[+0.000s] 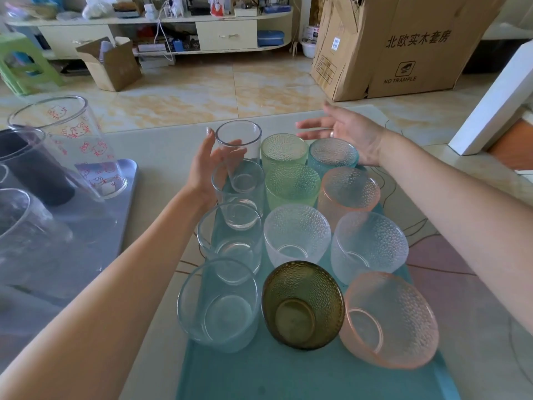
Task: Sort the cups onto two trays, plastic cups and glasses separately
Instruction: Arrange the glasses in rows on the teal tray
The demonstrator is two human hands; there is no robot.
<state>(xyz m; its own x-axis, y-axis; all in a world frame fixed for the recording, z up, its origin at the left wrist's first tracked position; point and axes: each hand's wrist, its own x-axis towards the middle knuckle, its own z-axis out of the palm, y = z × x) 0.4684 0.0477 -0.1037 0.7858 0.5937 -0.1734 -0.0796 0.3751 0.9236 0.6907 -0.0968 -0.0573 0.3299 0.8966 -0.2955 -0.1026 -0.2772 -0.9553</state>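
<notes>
A teal tray (288,370) holds several glasses in three rows: clear smooth ones on the left, dimpled green, white and olive ones (302,304) in the middle, dimpled teal, pink and white ones on the right. My left hand (203,166) curls round the far clear glass (239,145) at the left row's far end; its fingers show through the glass. My right hand (343,131) hovers, fingers spread and holding nothing, above the tray's far right corner by the teal glass (333,155). A grey tray (127,197) on the left carries plastic cups, among them a cartoon-cat cup (78,134).
Both trays rest on a pale table with a thin line pattern (450,255). A black cup (31,168) stands among the clear plastic ones. Beyond the table are a tiled floor, cardboard boxes (403,47), a green stool (23,62) and a low cabinet.
</notes>
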